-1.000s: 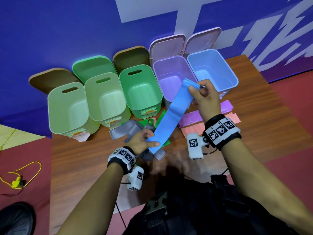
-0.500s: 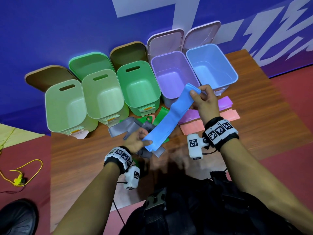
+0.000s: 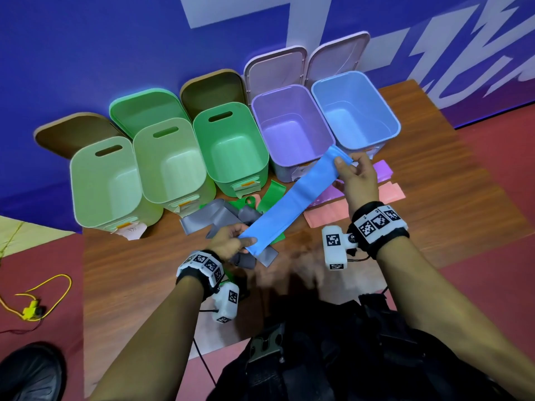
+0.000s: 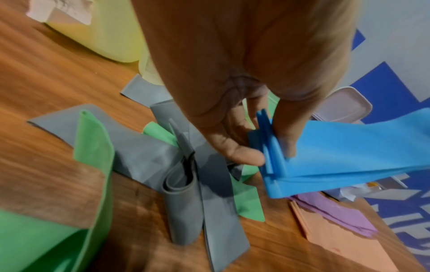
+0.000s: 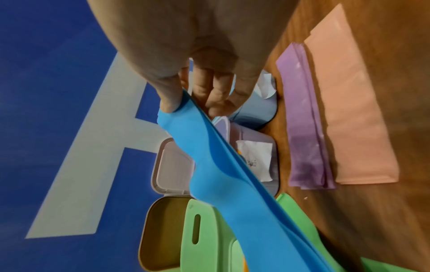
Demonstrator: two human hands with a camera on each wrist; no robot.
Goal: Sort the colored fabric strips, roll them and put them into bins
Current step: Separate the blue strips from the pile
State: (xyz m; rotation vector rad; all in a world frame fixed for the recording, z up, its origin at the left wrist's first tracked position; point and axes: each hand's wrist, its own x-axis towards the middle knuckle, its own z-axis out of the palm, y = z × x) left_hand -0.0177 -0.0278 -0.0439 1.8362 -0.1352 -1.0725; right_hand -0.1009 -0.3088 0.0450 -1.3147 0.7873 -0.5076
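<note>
A blue fabric strip (image 3: pixel 292 199) stretches taut above the table between both hands. My left hand (image 3: pixel 231 241) pinches its near end, seen folded in layers in the left wrist view (image 4: pixel 274 158). My right hand (image 3: pixel 354 175) pinches its far end (image 5: pixel 177 110) in front of the blue bin (image 3: pixel 354 111). Under the strip lie grey strips (image 3: pixel 220 218) and green strips (image 3: pixel 270 198). Purple strips (image 3: pixel 382 172) and a peach strip (image 3: pixel 388 193) lie flat by the right hand.
A row of open bins stands along the blue wall: light green (image 3: pixel 98 180), pale green (image 3: pixel 170 160), green (image 3: pixel 231 146), purple (image 3: pixel 289 125) and blue. Their lids lean behind them. The wooden table (image 3: pixel 448 180) ends at a red floor with a yellow cable (image 3: pixel 34 302).
Both hands have lowered the blue strip slightly toward the table and kept it stretched. The grip on each end is the same.
</note>
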